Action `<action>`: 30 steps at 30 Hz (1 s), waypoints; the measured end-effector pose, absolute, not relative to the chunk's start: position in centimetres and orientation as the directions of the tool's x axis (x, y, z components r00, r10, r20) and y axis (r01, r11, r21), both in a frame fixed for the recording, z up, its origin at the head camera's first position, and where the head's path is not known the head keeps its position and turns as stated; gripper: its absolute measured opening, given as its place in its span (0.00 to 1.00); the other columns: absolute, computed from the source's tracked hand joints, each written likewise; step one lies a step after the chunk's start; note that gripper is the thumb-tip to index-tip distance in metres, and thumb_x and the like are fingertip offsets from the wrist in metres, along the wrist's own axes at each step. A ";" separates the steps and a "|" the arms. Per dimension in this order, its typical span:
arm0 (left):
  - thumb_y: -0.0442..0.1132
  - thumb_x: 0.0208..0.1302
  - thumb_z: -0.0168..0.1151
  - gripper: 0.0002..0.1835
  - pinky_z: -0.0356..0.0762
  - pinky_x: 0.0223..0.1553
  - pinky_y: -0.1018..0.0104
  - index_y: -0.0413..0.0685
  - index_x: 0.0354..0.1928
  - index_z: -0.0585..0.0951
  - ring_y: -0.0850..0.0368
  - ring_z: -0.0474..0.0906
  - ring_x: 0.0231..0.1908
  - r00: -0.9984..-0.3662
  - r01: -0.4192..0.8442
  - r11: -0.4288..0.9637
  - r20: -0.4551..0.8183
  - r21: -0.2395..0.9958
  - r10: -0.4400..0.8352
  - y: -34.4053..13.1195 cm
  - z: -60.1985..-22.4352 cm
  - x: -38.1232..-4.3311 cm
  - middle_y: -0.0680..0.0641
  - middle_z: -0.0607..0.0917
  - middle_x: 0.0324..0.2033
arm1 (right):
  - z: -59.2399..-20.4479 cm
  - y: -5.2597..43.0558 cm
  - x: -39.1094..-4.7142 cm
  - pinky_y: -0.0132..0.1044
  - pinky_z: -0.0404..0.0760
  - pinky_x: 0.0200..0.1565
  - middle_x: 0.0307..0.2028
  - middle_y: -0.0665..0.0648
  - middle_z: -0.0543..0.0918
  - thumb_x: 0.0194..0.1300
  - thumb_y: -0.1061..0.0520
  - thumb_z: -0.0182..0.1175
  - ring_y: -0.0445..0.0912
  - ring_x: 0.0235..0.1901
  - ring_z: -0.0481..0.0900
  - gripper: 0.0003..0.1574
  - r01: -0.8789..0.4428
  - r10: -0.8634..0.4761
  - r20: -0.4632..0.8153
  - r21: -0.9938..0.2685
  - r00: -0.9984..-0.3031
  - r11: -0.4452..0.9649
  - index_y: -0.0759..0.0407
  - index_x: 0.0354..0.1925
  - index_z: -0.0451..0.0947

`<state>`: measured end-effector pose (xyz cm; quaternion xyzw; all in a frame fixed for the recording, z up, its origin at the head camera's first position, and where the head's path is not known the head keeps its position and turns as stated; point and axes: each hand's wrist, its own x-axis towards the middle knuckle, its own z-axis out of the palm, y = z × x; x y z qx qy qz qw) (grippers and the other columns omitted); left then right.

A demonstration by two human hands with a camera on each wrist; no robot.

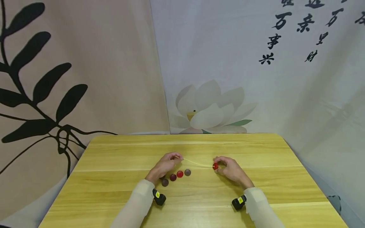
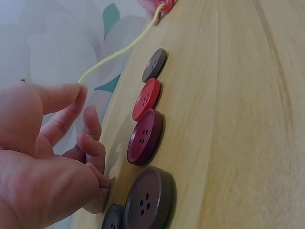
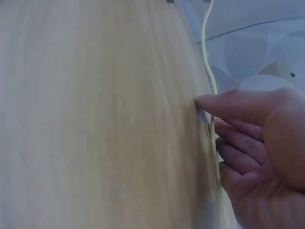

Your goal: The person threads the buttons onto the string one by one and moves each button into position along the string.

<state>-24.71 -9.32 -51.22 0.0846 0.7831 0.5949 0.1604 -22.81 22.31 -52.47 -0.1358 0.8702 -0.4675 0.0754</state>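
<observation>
Between thumb and forefinger, my left hand [image 1: 168,163] pinches a thin yellow cord [image 2: 118,53]. The cord runs right, sagging slightly, to a red button [image 1: 215,166] that my right hand [image 1: 231,169] pinches by its edge. In the right wrist view the cord passes by the right thumb [image 3: 238,104]; the button is hidden there. Below the left hand, several four-hole buttons lie in a slanting row: a grey-brown button [image 2: 155,65], a bright red button [image 2: 146,99], a maroon button [image 2: 144,136], a dark brown button [image 2: 148,200] and a black button [image 2: 113,217].
The wooden table [image 1: 205,202] reaches back to a hanging cloth [image 1: 214,47] printed with a lotus and writing. Another cloth [image 1: 119,63] with dark leaves hangs at left. Both wrists wear a black camera on a strap, the left camera [image 1: 159,198] and right camera [image 1: 238,202].
</observation>
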 end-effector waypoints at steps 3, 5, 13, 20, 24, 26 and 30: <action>0.41 0.73 0.56 0.11 0.67 0.44 0.62 0.41 0.48 0.81 0.51 0.70 0.43 -0.935 -0.061 0.274 -0.151 0.960 0.321 -9.3 -51.1 -24.7 0.46 0.78 0.42 | -52.5 22.3 -23.0 0.57 0.63 0.67 0.59 0.60 0.80 0.58 0.68 0.68 0.58 0.66 0.70 0.16 -0.175 -0.313 0.002 -0.833 -0.950 0.525 0.56 0.45 0.81; 0.40 0.73 0.57 0.11 0.67 0.43 0.62 0.41 0.47 0.81 0.51 0.70 0.42 -0.936 -0.068 0.269 -0.155 0.961 0.317 -9.3 -51.1 -24.6 0.47 0.78 0.41 | -52.5 22.3 -23.0 0.57 0.63 0.67 0.59 0.60 0.80 0.59 0.67 0.69 0.58 0.66 0.70 0.16 -0.180 -0.316 0.005 -0.831 -0.949 0.527 0.56 0.45 0.81; 0.41 0.72 0.58 0.10 0.66 0.41 0.62 0.42 0.46 0.82 0.50 0.68 0.41 -0.932 -0.097 0.242 -0.173 0.965 0.317 -9.1 -51.1 -24.6 0.47 0.77 0.39 | -52.4 22.2 -22.8 0.56 0.65 0.66 0.59 0.59 0.80 0.58 0.67 0.69 0.58 0.65 0.71 0.17 -0.171 -0.294 0.004 -0.822 -0.956 0.544 0.56 0.47 0.81; 0.41 0.72 0.58 0.11 0.66 0.42 0.62 0.41 0.46 0.82 0.50 0.69 0.42 -0.928 -0.088 0.245 -0.169 0.966 0.333 -9.2 -51.3 -24.5 0.46 0.77 0.41 | -52.0 21.9 -22.4 0.55 0.66 0.66 0.59 0.60 0.80 0.59 0.65 0.69 0.58 0.64 0.72 0.18 -0.153 -0.276 -0.007 -0.817 -0.961 0.555 0.58 0.48 0.81; 0.41 0.72 0.58 0.11 0.66 0.42 0.62 0.42 0.47 0.82 0.51 0.69 0.41 -0.927 -0.089 0.245 -0.170 0.966 0.335 -9.2 -51.2 -24.4 0.46 0.77 0.41 | -51.7 21.6 -22.4 0.56 0.68 0.64 0.57 0.59 0.81 0.60 0.63 0.69 0.58 0.61 0.74 0.18 -0.170 -0.273 0.009 -0.803 -0.962 0.571 0.59 0.49 0.81; 0.41 0.72 0.58 0.11 0.67 0.42 0.61 0.41 0.47 0.81 0.50 0.69 0.41 -0.927 -0.088 0.243 -0.169 0.966 0.336 -9.2 -51.1 -24.4 0.45 0.78 0.41 | -51.5 21.4 -22.4 0.56 0.69 0.63 0.54 0.58 0.82 0.60 0.62 0.69 0.57 0.59 0.76 0.18 -0.182 -0.275 0.019 -0.794 -0.961 0.581 0.59 0.49 0.81; 0.41 0.72 0.58 0.12 0.68 0.44 0.60 0.40 0.47 0.81 0.50 0.70 0.42 -0.926 -0.092 0.235 -0.170 0.968 0.338 -9.2 -51.1 -24.4 0.45 0.78 0.43 | -51.2 20.7 -22.5 0.55 0.72 0.60 0.51 0.56 0.83 0.62 0.60 0.68 0.55 0.56 0.78 0.18 -0.184 -0.277 0.014 -0.780 -0.961 0.598 0.58 0.51 0.80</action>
